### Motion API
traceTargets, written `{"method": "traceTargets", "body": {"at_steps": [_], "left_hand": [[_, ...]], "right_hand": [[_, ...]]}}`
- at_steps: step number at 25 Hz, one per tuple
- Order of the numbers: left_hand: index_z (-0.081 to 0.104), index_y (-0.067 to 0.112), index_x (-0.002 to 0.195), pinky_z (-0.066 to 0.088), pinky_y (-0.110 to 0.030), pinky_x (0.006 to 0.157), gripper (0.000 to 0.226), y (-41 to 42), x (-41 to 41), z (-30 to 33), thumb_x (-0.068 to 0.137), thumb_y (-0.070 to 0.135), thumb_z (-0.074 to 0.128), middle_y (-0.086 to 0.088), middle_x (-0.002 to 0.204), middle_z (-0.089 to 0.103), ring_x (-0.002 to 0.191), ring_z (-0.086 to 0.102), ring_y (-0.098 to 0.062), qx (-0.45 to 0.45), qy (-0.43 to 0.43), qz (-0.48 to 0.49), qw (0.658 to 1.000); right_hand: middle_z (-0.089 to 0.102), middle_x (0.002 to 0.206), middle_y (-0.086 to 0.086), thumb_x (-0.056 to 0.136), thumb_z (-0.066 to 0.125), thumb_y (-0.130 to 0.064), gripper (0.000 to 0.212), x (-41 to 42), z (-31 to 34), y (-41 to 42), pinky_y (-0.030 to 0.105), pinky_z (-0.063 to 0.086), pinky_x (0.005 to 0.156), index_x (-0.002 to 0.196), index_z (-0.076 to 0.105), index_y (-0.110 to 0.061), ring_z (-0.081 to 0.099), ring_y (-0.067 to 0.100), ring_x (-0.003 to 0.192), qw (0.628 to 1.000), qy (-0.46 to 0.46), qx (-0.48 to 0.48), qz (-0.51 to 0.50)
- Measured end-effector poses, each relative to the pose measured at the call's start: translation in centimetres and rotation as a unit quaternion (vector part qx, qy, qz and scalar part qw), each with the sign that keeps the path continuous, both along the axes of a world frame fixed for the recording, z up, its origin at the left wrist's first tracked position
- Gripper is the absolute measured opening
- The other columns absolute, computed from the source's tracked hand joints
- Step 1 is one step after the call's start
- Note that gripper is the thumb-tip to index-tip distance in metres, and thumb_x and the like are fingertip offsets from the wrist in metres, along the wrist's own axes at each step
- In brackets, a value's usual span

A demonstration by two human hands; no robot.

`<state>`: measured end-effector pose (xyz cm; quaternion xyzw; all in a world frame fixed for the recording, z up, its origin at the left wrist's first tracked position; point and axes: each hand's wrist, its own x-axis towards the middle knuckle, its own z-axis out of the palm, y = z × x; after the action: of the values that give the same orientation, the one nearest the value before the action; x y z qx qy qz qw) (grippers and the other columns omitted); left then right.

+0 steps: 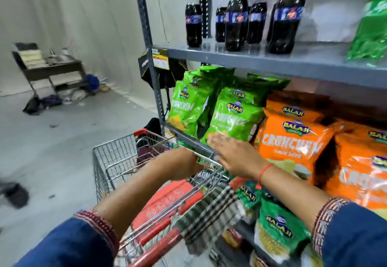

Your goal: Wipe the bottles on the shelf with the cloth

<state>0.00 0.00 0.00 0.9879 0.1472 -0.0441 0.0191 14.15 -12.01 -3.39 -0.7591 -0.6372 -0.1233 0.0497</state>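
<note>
At least seven dark cola bottles (235,18) stand along the top shelf (261,61), some half hidden behind others. The checked cloth (209,214) hangs on the cart (117,162) handle. The right hand (232,153) is flat, open and empty; whether the left hand (184,163) is gripping anything cannot be told.

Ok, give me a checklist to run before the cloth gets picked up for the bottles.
1. Checked black-and-white cloth within reach, draped over the red-handled wire shopping cart: ok.
2. Left hand free: cannot tell, its fingers are hidden in the cart.
3. Right hand free: ok, open and flat.
4. Dark cola bottles with blue caps upright on the grey metal top shelf: ok.
5. Cloth in a hand: not ok.
</note>
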Motion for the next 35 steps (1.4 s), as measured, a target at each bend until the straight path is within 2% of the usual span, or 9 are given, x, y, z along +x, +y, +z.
{"method": "traceTargets", "body": {"at_steps": [4, 7, 10, 13, 16, 20, 26, 31, 35], "left_hand": [[0.053, 0.002, 0.064, 0.034, -0.030, 0.055, 0.058, -0.6, -3.0, -4.0, 0.081, 0.057, 0.045, -0.022, 0.068, 0.052, 0.062, 0.048, -0.033, -0.067, 0.179, -0.009, 0.982], [0.057, 0.001, 0.067, 0.029, -0.028, 0.048, 0.054, -0.7, -3.3, -5.5, 0.082, 0.052, 0.048, -0.009, 0.056, 0.043, 0.059, 0.040, -0.024, -0.096, 0.235, -0.019, 0.967], [0.064, 0.002, 0.074, 0.032, -0.026, 0.047, 0.047, -0.7, -3.1, -6.0, 0.082, 0.046, 0.050, -0.019, 0.076, 0.066, 0.050, 0.042, -0.019, -0.140, 0.255, -0.015, 0.957], [0.058, 0.008, 0.060, 0.030, -0.024, 0.044, 0.045, -0.6, -2.9, -6.2, 0.077, 0.048, 0.056, -0.021, 0.088, 0.071, 0.042, 0.041, -0.009, -0.149, 0.242, -0.010, 0.959], [0.052, 0.011, 0.052, 0.029, -0.023, 0.043, 0.045, -0.4, -2.7, -6.1, 0.072, 0.049, 0.062, -0.022, 0.086, 0.071, 0.034, 0.040, -0.006, -0.149, 0.216, -0.010, 0.965], [0.064, 0.003, 0.075, 0.033, -0.025, 0.054, 0.040, -0.2, -2.5, -5.0, 0.071, 0.043, 0.067, -0.013, 0.074, 0.065, 0.054, 0.046, -0.017, -0.144, 0.178, -0.025, 0.973], [0.062, 0.012, 0.089, 0.044, -0.025, 0.065, 0.022, -1.8, -0.8, 0.2, 0.073, 0.026, 0.068, -0.002, 0.082, 0.063, 0.070, 0.053, -0.010, -0.266, 0.050, -0.050, 0.961], [0.052, 0.008, 0.062, 0.031, -0.024, 0.047, 0.016, -5.3, 3.0, 4.6, 0.077, 0.007, 0.060, -0.007, 0.060, 0.046, 0.048, 0.041, -0.011, -0.442, -0.163, -0.009, 0.882], [0.063, 0.006, 0.073, 0.050, -0.027, 0.059, 0.015, -6.4, 5.5, 6.6, 0.080, -0.003, 0.054, -0.013, 0.068, 0.065, 0.055, 0.059, -0.019, -0.641, -0.231, -0.001, 0.732]], "right_hand": [[0.048, 0.138, 0.007, 0.077, 0.048, -0.015, 0.045, -2.5, -1.8, -0.5, 0.038, 0.049, 0.090, 0.120, 0.053, -0.028, 0.052, 0.029, 0.116, 0.977, 0.062, -0.205, -0.006], [0.068, 0.112, 0.004, 0.069, 0.048, -0.008, 0.044, -2.6, -1.6, -0.2, 0.029, 0.052, 0.069, 0.106, 0.063, -0.025, 0.061, 0.029, 0.092, 0.959, 0.114, -0.261, -0.005], [0.071, 0.101, 0.009, 0.072, 0.053, -0.008, 0.039, -2.6, -1.5, 0.0, 0.025, 0.041, 0.056, 0.108, 0.062, -0.019, 0.060, 0.026, 0.080, 0.943, 0.133, -0.304, 0.001], [0.071, 0.103, 0.002, 0.075, 0.067, -0.018, 0.039, -2.4, -0.9, -0.2, 0.021, 0.033, 0.049, 0.113, 0.061, -0.025, 0.054, 0.010, 0.065, 0.944, 0.146, -0.296, -0.009], [0.071, 0.099, 0.001, 0.073, 0.072, -0.021, 0.036, -2.6, -0.8, -0.4, 0.021, 0.030, 0.049, 0.107, 0.064, -0.027, 0.061, 0.016, 0.085, 0.958, 0.146, -0.247, -0.011], [0.061, 0.092, 0.007, 0.074, 0.071, -0.023, 0.029, -2.9, -0.4, -0.9, 0.028, 0.033, 0.060, 0.102, 0.065, -0.027, 0.053, 0.024, 0.096, 0.976, 0.112, -0.188, -0.002], [0.038, 0.075, -0.007, 0.075, 0.068, -0.021, 0.021, -2.1, 6.3, -3.1, 0.026, 0.028, 0.051, 0.092, 0.063, -0.032, 0.040, 0.010, 0.074, 0.991, 0.103, -0.081, -0.015], [0.052, 0.091, 0.005, 0.075, 0.068, -0.022, 0.026, -0.9, 12.5, -5.6, 0.032, 0.037, 0.065, 0.093, 0.053, -0.030, 0.049, 0.023, 0.084, 0.996, 0.054, 0.042, -0.061], [0.058, 0.125, 0.005, 0.086, 0.053, -0.029, 0.033, -1.8, 11.4, -7.5, 0.030, 0.031, 0.100, 0.118, 0.053, -0.019, 0.047, 0.025, 0.117, 0.909, 0.037, 0.399, -0.119]]}}
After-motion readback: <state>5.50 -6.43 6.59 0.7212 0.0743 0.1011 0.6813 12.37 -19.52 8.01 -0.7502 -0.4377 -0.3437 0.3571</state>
